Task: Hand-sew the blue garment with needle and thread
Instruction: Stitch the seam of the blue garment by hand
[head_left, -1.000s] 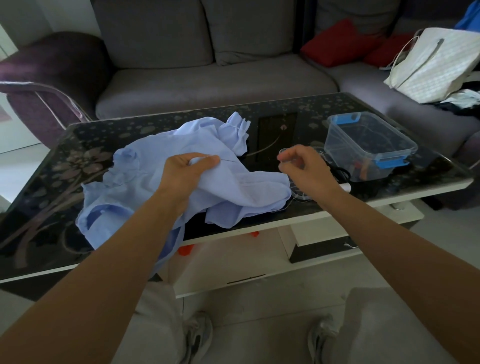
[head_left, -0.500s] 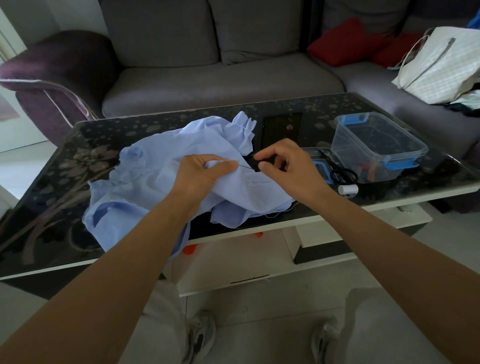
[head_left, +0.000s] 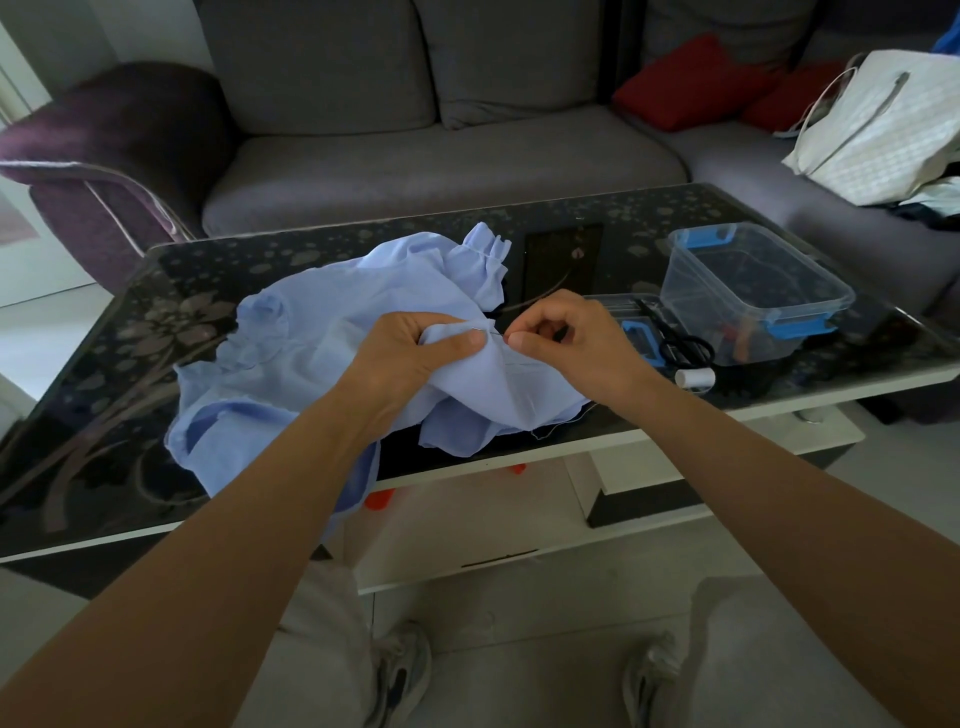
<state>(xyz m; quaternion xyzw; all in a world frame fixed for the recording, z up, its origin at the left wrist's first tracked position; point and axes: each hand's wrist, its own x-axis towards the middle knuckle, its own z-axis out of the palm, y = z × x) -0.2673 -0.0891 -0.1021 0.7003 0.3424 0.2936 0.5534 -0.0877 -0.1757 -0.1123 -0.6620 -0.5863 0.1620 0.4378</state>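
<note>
Left hand (head_left: 410, 356) grips a blue garment (head_left: 311, 358) fold taut for stitching — right hand (head_left: 569, 340) pinched beside it, I judge on the needle.

The person is wearing loose light grey trousers (head_left: 769, 654) and grey-and-white sneakers (head_left: 399, 675) with dark side patches; both forearms (head_left: 270, 514) are showing bare.

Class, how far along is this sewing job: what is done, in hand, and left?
Done: the blue garment lies on the table, and a thread trailing at its near edge suggests a threaded needle. In hand: the left hand grips a fold; the right hand pinches at it, needle too small to see. Left: probably the stitching, since no finished seam shows, then cutting with the scissors.
</note>
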